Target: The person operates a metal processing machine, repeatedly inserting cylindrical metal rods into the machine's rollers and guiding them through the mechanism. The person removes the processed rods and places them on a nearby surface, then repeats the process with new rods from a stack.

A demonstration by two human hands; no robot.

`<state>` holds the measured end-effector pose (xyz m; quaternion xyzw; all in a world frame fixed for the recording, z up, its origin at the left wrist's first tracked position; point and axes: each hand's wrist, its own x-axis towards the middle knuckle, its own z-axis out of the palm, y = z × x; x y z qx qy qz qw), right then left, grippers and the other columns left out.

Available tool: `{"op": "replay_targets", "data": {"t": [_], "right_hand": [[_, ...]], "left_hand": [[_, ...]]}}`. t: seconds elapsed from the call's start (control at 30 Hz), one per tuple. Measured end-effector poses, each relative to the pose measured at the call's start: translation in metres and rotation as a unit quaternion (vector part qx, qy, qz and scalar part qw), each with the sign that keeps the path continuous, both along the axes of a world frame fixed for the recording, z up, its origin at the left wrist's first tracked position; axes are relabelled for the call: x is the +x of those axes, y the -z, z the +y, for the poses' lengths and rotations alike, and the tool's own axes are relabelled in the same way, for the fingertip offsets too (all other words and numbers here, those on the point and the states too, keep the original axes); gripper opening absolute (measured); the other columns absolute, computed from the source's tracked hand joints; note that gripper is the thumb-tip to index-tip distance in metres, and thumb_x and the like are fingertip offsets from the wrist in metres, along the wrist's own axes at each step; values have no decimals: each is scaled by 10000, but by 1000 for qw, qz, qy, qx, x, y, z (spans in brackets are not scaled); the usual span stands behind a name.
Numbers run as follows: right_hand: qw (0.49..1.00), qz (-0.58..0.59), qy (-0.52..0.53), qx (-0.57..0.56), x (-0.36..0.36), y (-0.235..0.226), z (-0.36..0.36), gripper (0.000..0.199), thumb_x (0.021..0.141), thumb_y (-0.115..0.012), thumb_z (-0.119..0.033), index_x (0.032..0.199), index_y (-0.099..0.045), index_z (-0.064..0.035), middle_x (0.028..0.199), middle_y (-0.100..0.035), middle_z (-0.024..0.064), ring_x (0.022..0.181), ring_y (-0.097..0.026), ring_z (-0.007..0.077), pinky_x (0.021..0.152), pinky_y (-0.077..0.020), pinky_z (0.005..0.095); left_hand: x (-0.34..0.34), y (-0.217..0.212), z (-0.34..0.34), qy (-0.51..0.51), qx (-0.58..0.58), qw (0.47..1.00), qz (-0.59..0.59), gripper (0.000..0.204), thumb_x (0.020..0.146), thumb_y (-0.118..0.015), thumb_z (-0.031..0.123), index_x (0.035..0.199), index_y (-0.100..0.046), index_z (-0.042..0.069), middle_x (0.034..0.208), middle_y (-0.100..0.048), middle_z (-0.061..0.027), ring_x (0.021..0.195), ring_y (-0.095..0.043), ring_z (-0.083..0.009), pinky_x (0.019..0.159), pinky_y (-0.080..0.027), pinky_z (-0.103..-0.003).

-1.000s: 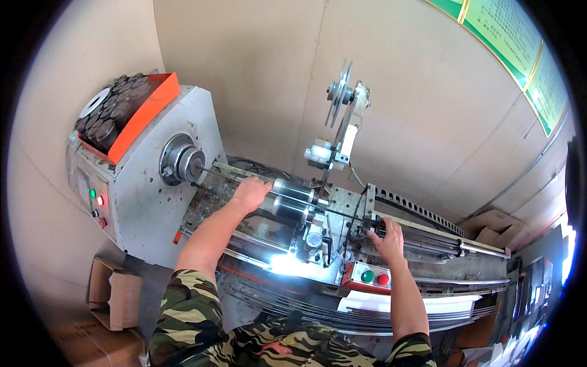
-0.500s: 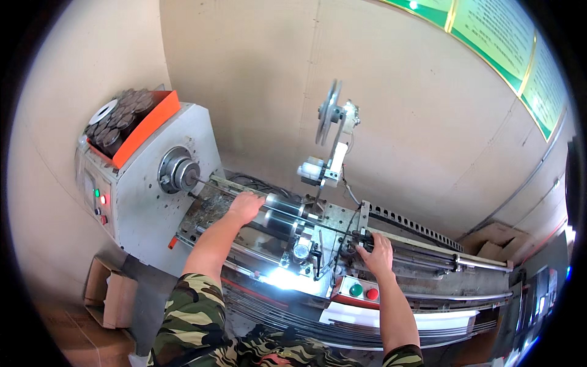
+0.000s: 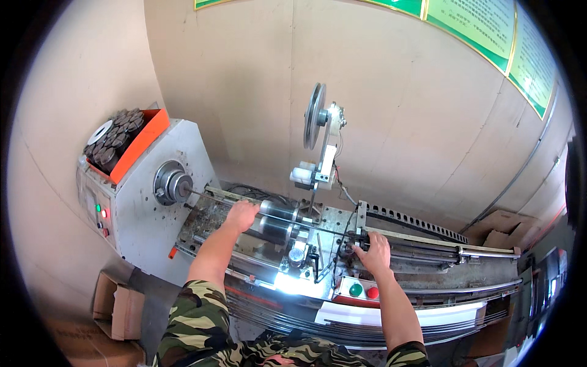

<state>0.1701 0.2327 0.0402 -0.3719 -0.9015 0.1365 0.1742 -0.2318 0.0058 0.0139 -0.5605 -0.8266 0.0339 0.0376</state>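
A long thin metal rod (image 3: 211, 196) runs from the chuck (image 3: 178, 186) on the left across the machine bed. My left hand (image 3: 243, 216) is closed around this rod, just left of a pair of shiny rollers (image 3: 275, 221). Farther right, my right hand (image 3: 375, 252) grips a dark fitting (image 3: 358, 237) at the right side of the carriage plate (image 3: 335, 221), its thumb on the near side. The fingers on the far side are partly hidden. A round dial gauge (image 3: 297, 254) sits on the carriage between my hands.
An orange tray (image 3: 142, 145) of dark rods tops the white headstock (image 3: 137, 202). A reel (image 3: 315, 116) stands on an arm behind the carriage. Green and red buttons (image 3: 364, 291) sit near my right forearm. Several rods (image 3: 275, 312) lie along the front. A cardboard box (image 3: 125, 312) is lower left.
The whole view has shifted slightly as my head moved. Both hands keep about the same places on the rod and the fitting.
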Motion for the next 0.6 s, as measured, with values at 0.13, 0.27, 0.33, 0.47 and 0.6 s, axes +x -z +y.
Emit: {"op": "replay_targets", "data": {"t": [0.13, 0.27, 0.33, 0.47, 0.6], "right_hand": [[1000, 4, -3, 5, -3, 0, -2, 675, 790, -774, -425, 1264, -593, 20, 1350, -568, 203, 1293, -492, 367, 1104, -374, 457], [999, 20, -4, 41, -4, 9, -6, 642, 787, -780, -409, 1233, -608, 19, 1327, -581, 191, 1267, -504, 363, 1090, -384, 450], [998, 27, -3, 54, -6, 9, -9, 626, 784, -784, -395, 1221, -613, 19, 1312, -590, 186, 1251, -513, 362, 1081, -391, 447], [998, 31, -4, 49, -10, 4, -12, 624, 785, -785, -389, 1219, -617, 26, 1304, -598, 195, 1245, -521, 367, 1082, -393, 447], [998, 32, -4, 50, -8, 5, -14, 618, 784, -787, -384, 1211, -622, 31, 1287, -608, 202, 1232, -530, 374, 1076, -400, 449]], "left_hand": [[1, -10, -8, 6, 24, 1000, -7, 195, 855, -542, 106, 1020, -640, 77, 959, -703, -137, 1017, -636, -323, 893, -497, -442], [-1, -11, -13, 13, 30, 999, -5, 193, 843, -543, 95, 1005, -647, 78, 929, -703, -135, 975, -639, -325, 864, -499, -445], [-2, -13, -14, 11, 26, 1000, -5, 190, 843, -542, 94, 998, -650, 76, 918, -703, -135, 968, -642, -325, 859, -498, -446], [-8, -12, -16, 18, 35, 999, 0, 183, 843, -543, 95, 988, -652, 71, 901, -703, -134, 956, -648, -324, 848, -498, -445], [-7, -12, -17, 31, 32, 999, -1, 185, 842, -542, 96, 988, -653, 72, 902, -701, -131, 951, -648, -320, 842, -499, -445]]}}
